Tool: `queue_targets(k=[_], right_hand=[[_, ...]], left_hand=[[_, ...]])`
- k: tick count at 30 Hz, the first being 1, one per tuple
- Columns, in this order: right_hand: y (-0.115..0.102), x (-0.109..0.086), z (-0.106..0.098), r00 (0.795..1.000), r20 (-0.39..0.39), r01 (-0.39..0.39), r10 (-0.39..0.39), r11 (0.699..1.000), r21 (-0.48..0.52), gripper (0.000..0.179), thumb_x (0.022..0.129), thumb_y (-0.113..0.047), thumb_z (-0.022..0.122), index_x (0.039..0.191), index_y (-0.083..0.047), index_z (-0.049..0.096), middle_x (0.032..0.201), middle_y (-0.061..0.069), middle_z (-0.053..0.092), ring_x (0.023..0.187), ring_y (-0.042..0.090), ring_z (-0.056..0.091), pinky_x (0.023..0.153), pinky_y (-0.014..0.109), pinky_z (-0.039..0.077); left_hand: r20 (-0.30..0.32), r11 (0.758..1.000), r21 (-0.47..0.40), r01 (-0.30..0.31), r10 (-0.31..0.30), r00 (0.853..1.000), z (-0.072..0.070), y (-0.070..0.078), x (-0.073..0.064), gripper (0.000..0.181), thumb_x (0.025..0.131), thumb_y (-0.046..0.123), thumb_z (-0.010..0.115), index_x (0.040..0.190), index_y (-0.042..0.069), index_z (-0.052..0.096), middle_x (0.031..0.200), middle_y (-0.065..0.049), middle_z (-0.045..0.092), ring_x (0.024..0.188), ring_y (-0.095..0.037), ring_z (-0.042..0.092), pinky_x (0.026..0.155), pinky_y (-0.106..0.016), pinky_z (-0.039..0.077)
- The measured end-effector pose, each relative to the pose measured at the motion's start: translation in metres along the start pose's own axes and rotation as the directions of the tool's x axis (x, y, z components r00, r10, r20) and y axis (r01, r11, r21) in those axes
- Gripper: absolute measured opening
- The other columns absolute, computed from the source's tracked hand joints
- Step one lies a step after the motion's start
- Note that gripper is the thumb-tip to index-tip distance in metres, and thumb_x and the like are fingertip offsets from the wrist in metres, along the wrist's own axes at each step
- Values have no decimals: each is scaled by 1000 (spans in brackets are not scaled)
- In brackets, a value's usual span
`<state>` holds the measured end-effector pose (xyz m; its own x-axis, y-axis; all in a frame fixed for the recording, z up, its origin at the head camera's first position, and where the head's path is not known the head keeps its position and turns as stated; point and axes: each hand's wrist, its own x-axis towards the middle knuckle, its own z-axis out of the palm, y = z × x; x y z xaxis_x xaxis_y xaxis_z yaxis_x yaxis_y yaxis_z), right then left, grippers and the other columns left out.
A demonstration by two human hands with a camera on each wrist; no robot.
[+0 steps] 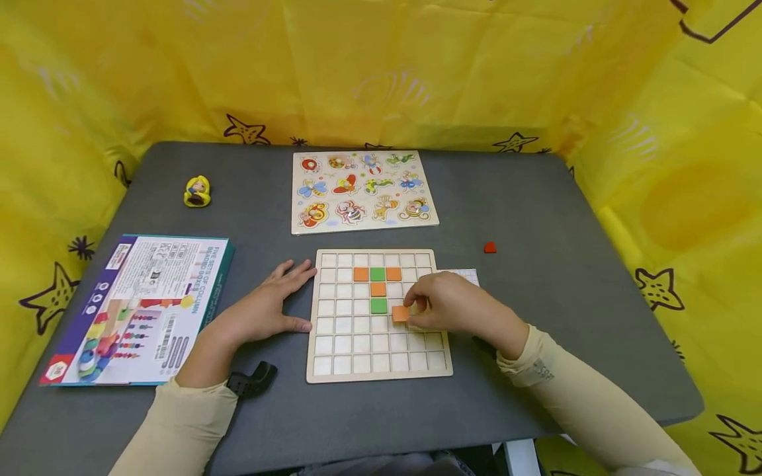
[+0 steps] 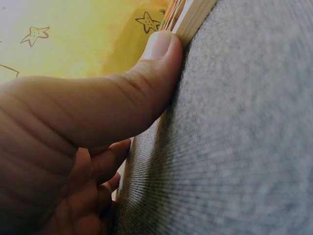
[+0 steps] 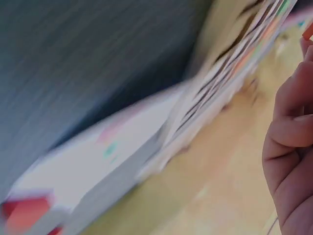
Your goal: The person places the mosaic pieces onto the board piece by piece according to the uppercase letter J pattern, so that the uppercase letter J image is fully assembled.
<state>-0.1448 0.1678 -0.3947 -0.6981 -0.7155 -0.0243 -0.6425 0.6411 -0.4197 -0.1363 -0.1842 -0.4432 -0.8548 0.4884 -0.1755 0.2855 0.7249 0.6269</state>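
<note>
On the table lies a wooden grid board (image 1: 343, 364) of pale squares. Orange tiles, one of them an orange tile (image 1: 360, 274) near the top, and two green tiles, one a green tile (image 1: 378, 305) lower down, form a T on it. My right hand (image 1: 452, 305) pinches another orange tile (image 1: 401, 314) by its right side, just right of and below the lower green tile. Whether this tile touches the board cannot be told. At the board's left edge, my left hand (image 1: 262, 307) rests with fingers spread; its thumb (image 2: 164, 49) touches the edge.
A printed sheet (image 1: 467, 274) pokes out beyond the board's right side. Farther back lies an insect picture puzzle (image 1: 366, 192). A box (image 1: 161, 304) occupies the left, with a small yellow figure (image 1: 197, 192) behind it. One red piece (image 1: 490, 247) is at right.
</note>
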Motion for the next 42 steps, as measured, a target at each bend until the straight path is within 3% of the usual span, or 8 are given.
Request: queue_targets(k=[7,31,38,42], right_hand=[[-21,18,14,998,59,21,-20,1000,-8,9,77,-14,76,85,-16,72,69,-9,53,65,7,48,61,25,44],[-25,24,23,994,106,-22,29,998,-66,13,80,-24,80,89,-20,73,67,-8,53,64,7,48,61,26,42],[-12,8,5,995,68,-77,80,996,-45,19,77,-24,82,94,-18,74,68,-12,52,64,6,49,60,26,42],[19,-8,-22,988,-18,-156,155,987,-42,20,80,-24,82,96,-15,75,70,-12,55,61,7,49,59,29,43]], left_hand=[[1,1000,-3,-1,1,1000,-2,3,1,101,77,43,82,157,19,26,163,0,14,147,-35,0,107,-64,20],[8,1000,7,11,-11,1000,-1,1,0,101,77,46,81,157,21,25,163,1,13,147,-36,0,107,-66,19],[6,1000,0,12,-12,1000,-2,2,0,101,77,44,82,157,20,26,163,1,13,147,-36,0,106,-66,19],[5,1000,3,11,-11,1000,-1,0,0,101,76,47,81,157,21,26,163,1,13,147,-36,0,106,-67,19]])
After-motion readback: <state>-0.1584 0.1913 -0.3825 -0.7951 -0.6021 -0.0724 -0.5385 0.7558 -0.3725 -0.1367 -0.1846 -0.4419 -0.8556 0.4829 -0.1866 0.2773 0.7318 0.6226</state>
